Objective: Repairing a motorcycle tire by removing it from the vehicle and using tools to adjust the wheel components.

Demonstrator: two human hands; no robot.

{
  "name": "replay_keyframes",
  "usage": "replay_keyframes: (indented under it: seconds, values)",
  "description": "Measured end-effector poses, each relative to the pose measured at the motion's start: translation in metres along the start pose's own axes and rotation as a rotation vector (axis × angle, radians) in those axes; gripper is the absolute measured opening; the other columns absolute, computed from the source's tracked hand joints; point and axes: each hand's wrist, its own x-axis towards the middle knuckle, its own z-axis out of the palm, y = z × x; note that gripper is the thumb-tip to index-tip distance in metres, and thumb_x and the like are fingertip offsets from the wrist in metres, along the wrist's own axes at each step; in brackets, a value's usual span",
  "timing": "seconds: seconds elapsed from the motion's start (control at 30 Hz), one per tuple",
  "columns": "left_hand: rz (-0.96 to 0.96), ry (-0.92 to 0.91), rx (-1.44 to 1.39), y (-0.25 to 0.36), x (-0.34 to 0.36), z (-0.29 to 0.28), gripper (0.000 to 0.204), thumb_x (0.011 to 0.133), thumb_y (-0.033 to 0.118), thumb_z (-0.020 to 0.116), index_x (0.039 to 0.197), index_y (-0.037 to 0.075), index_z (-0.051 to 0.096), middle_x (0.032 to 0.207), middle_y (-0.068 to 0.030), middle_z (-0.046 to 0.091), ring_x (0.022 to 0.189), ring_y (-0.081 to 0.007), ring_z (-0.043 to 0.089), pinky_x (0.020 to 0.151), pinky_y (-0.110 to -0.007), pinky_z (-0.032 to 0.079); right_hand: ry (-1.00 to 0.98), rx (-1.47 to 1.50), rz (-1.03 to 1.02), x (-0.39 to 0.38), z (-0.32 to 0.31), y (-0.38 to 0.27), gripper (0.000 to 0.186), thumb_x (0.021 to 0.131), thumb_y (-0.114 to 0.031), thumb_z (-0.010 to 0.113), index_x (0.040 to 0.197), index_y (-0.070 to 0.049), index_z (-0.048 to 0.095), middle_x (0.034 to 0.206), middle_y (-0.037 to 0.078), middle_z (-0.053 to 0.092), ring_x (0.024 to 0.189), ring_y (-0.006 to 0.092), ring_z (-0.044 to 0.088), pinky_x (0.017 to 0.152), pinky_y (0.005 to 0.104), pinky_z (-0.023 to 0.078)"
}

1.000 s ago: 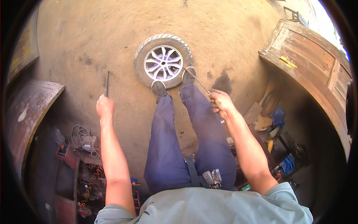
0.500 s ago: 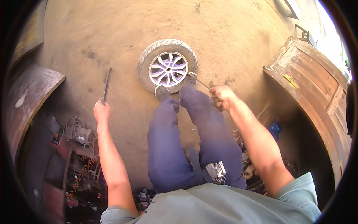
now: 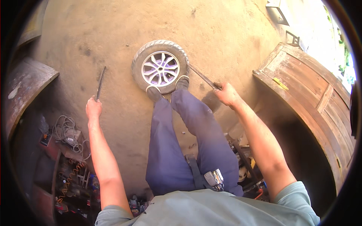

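A: What did the person's hands hold?

B: The left hand was shut around the lower end of a dark metal bar, which rose straight up from that grip, its far tip well apart from the tyre. The right hand was clenched on a second, longer tyre iron.

A: And where did that iron run?

B: From the right grip it slanted up and to the left, its far end reaching the rubber edge of the car wheel. Whether the tip was wedged under the tyre could not be told.

A: Where did the wheel lie?

B: Flat on the dirt floor, between the two grips and farther out than both, silver spokes facing up. Both shoes stood on its near edge.

A: Anything beside the hands?

B: A wooden door stood to the right of the right grip, and a coil of cable lay below the left one.
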Motion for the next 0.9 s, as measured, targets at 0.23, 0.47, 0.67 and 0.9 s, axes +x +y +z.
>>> replay_keyframes:
  seconds: [0.23,0.47,0.67,0.9]
  values:
    - [0.039,0.047,0.015,-0.019,0.013,0.000,0.046,0.092,0.022,0.064,0.133,0.001,0.065,0.123,-0.0255,0.069,0.115,-0.0400,0.067,0.100,-0.047,0.052,0.092,-0.220,-0.134,-0.001,0.006,-0.034,0.044,0.083,-0.024,0.058,0.120,-0.005,0.073,0.111,0.026,0.072,0.111,0.0413,0.068,0.101,0.0474,0.052]
    - [-0.067,-0.032,-0.067,-0.005,0.008,-0.009,0.046,0.092,0.020,0.064,0.132,-0.002,0.065,0.125,-0.0265,0.068,0.119,-0.0399,0.065,0.103,-0.046,0.051,0.003,-0.387,-0.106,0.011,-0.016,-0.058,0.044,0.083,-0.022,0.058,0.120,-0.005,0.073,0.113,0.025,0.072,0.112,0.0403,0.068,0.100,0.0473,0.052]
    - [-0.066,0.027,-0.173,-0.037,0.012,-0.008,0.046,0.091,0.020,0.065,0.131,-0.004,0.065,0.126,-0.0282,0.066,0.123,-0.0408,0.063,0.105,-0.046,0.049,-0.090,-0.530,-0.101,0.052,-0.011,-0.080,0.040,0.081,-0.019,0.059,0.116,-0.005,0.074,0.115,0.023,0.072,0.114,0.0387,0.068,0.100,0.0470,0.053]
    - [-0.097,0.000,-0.213,-0.011,0.008,0.004,0.046,0.091,0.020,0.064,0.131,-0.004,0.065,0.126,-0.0292,0.066,0.122,-0.0406,0.063,0.105,-0.046,0.049,-0.110,-0.656,-0.213,0.075,-0.047,-0.070,0.039,0.083,-0.020,0.057,0.117,-0.012,0.075,0.114,0.023,0.072,0.112,0.0385,0.068,0.097,0.0469,0.054]
